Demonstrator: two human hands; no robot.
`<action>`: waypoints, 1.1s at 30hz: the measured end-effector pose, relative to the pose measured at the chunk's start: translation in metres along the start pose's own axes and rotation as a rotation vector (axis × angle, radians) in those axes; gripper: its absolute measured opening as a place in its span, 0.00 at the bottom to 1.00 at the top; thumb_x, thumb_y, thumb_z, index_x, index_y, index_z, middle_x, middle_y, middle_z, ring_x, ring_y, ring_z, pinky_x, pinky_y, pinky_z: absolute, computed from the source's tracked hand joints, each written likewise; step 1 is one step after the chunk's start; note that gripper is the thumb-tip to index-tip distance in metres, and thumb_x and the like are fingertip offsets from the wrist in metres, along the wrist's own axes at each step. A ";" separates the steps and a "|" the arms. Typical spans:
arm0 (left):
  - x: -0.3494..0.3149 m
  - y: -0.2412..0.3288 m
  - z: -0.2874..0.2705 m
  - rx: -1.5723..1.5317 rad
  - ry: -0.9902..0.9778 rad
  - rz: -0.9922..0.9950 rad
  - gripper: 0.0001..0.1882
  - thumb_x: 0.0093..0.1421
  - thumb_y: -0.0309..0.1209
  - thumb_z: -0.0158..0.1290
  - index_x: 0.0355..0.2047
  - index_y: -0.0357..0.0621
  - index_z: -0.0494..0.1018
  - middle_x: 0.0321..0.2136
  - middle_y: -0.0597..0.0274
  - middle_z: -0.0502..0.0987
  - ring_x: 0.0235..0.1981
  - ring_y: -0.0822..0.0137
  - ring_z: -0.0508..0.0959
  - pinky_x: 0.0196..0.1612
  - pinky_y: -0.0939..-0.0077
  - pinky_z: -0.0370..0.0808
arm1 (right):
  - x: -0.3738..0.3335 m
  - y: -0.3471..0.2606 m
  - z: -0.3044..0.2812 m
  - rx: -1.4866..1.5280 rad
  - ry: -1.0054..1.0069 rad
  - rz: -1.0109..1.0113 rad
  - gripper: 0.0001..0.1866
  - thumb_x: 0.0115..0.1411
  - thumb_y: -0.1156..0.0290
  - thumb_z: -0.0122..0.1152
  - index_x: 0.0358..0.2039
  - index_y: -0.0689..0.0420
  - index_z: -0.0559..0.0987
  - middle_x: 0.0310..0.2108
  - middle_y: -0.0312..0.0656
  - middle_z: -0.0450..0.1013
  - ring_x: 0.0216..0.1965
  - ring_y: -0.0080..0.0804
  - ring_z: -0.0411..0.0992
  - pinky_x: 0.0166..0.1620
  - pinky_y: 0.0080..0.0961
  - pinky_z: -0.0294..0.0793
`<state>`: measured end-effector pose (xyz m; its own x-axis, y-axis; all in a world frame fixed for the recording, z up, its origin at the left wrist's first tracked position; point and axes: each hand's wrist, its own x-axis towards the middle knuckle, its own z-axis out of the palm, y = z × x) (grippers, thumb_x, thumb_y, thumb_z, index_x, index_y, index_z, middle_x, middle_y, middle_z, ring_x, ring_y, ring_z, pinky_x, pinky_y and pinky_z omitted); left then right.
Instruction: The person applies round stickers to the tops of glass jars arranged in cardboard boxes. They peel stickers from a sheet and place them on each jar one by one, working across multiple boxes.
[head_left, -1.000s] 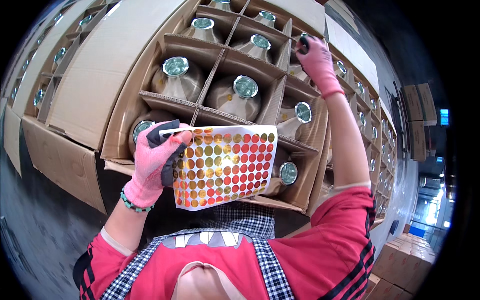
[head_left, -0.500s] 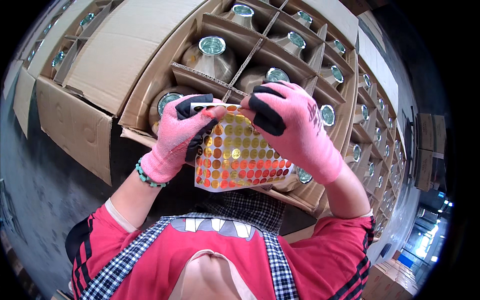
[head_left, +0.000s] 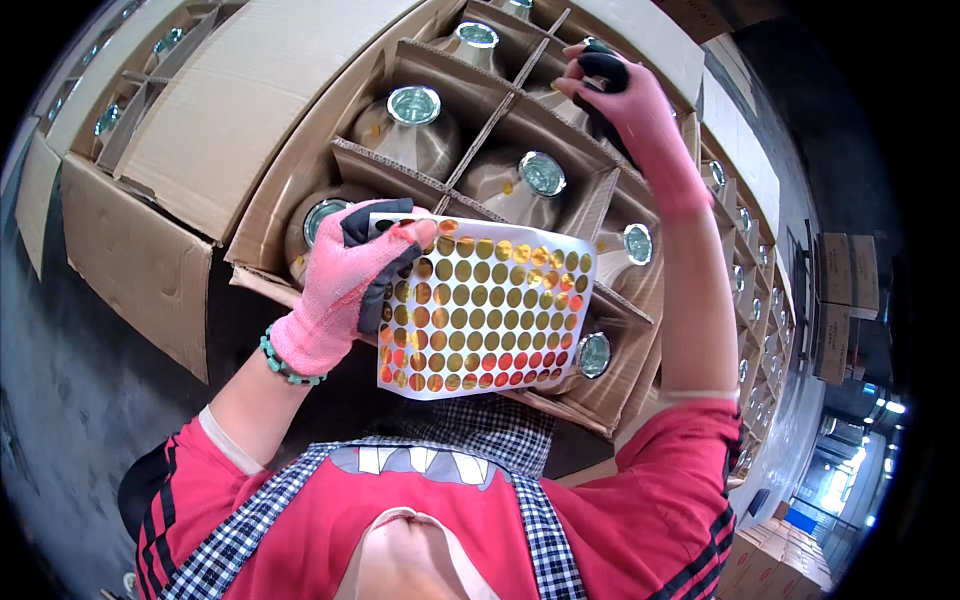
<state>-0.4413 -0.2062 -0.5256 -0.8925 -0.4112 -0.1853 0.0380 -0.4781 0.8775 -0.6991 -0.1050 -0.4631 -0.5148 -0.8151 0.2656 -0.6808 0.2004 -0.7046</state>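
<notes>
In my left hand (head_left: 335, 275), gloved in pink with black fingertips, a white sheet of round gold stickers (head_left: 480, 310) is pinched by its upper left corner. The rest of the sheet hangs flat over the near edge of an open carton (head_left: 330, 160). My right hand (head_left: 630, 115), in a matching glove, reaches over the carton's far right part with its fingers curled in. Whatever its fingertips hold is too small to make out. Below those fingers is a mirrored glass flask (head_left: 562, 100), partly covered by the hand. Another mirrored flask (head_left: 415, 130) stands upright in its compartment, a small yellowish spot on its side.
Cardboard dividers (head_left: 500, 105) separate the flasks. To the left is another carton with a broad flap (head_left: 230, 100) and a hanging side flap (head_left: 135, 260). More flasks in cartons (head_left: 750, 310) run along the right. Stacked boxes (head_left: 845, 300) stand farther right.
My right hand has left the sheet's top edge and moved up and right to a far flask. The sheet stays in my left hand, now more fully visible.
</notes>
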 end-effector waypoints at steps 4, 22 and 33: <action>0.004 0.001 -0.002 -0.026 -0.043 0.000 0.09 0.50 0.30 0.55 0.28 0.37 0.73 0.22 0.69 0.74 0.23 0.81 0.72 0.27 0.87 0.69 | 0.051 0.064 0.001 -0.480 -0.335 0.243 0.13 0.42 0.65 0.61 0.27 0.58 0.76 0.24 0.47 0.73 0.29 0.40 0.72 0.37 0.28 0.69; 0.002 -0.003 -0.001 -0.101 0.002 -0.015 0.08 0.50 0.30 0.55 0.27 0.38 0.73 0.21 0.69 0.73 0.23 0.81 0.72 0.27 0.88 0.69 | 0.021 -0.008 0.021 -0.392 0.153 -0.036 0.13 0.48 0.64 0.58 0.31 0.58 0.75 0.32 0.43 0.72 0.33 0.38 0.71 0.38 0.29 0.69; 0.002 -0.004 -0.003 -0.109 0.013 0.011 0.11 0.50 0.31 0.56 0.31 0.37 0.73 0.25 0.68 0.74 0.26 0.81 0.72 0.30 0.88 0.69 | -0.070 -0.093 0.055 -0.226 -0.241 -0.275 0.10 0.39 0.75 0.59 0.26 0.58 0.72 0.23 0.44 0.67 0.29 0.43 0.67 0.33 0.32 0.66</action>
<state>-0.4414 -0.2074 -0.5307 -0.8860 -0.4263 -0.1823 0.0970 -0.5548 0.8263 -0.5708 -0.0965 -0.4524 -0.1799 -0.9532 0.2430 -0.8863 0.0499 -0.4604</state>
